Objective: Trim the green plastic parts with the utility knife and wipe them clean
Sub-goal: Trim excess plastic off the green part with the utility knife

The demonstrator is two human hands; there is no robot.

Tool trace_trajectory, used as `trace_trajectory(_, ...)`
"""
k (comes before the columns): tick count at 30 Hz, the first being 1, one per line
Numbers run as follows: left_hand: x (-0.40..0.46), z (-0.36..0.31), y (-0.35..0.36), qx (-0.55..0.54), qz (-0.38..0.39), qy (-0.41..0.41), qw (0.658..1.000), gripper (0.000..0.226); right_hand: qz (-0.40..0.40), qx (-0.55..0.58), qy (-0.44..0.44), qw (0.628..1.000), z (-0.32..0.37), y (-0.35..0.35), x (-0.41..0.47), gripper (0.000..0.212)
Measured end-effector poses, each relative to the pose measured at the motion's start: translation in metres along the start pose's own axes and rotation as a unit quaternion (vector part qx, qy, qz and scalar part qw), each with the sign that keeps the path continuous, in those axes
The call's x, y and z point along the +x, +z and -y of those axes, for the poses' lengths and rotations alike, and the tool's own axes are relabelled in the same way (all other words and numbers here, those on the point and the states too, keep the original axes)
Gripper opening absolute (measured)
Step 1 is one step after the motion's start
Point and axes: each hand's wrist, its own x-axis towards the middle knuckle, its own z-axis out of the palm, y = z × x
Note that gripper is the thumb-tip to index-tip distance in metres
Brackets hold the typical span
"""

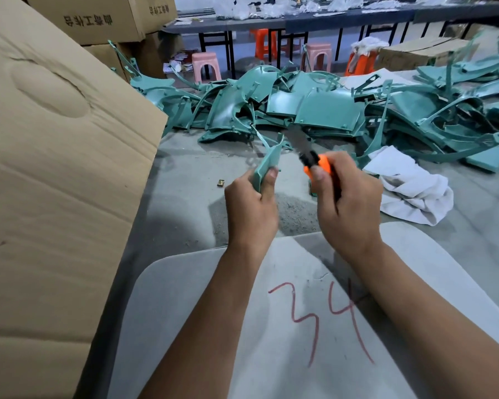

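My left hand (pixel 251 205) grips a small green plastic part (pixel 267 164) upright, thumb along its near edge. My right hand (pixel 347 200) grips an orange and black utility knife (pixel 314 161), its blade out and pointing up and away, just right of the part's top edge. The blade tip is blurred. A large heap of green plastic parts (pixel 323 110) lies on the floor beyond both hands. A crumpled white cloth (pixel 409 185) lies on the floor to the right of my right hand.
A big cardboard box (pixel 55 168) stands close on the left, with more boxes behind it. A grey board marked 34 in red (pixel 314 312) lies under my forearms. Pink and orange stools (pixel 206 64) and long tables stand at the back.
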Motion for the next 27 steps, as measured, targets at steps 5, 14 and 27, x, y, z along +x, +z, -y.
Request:
trace_trajectory(5,-0.003,0.002,0.000,-0.066,0.025,-0.015,0.997,0.027,0.045,0.002,-0.001,0.999,0.004,0.009,0.001,0.030)
trace_trajectory(14,0.010,0.016,-0.020,-0.036,0.068,0.110,0.991,0.021,0.044,-0.172,0.176,0.968,-0.033,-0.002,0.005,0.028)
trace_trajectory(27,0.022,0.008,-0.043,-0.412,-0.016,-0.236,0.880,0.032,0.087,-0.109,0.103,0.985,-0.030,-0.005,0.007,0.026)
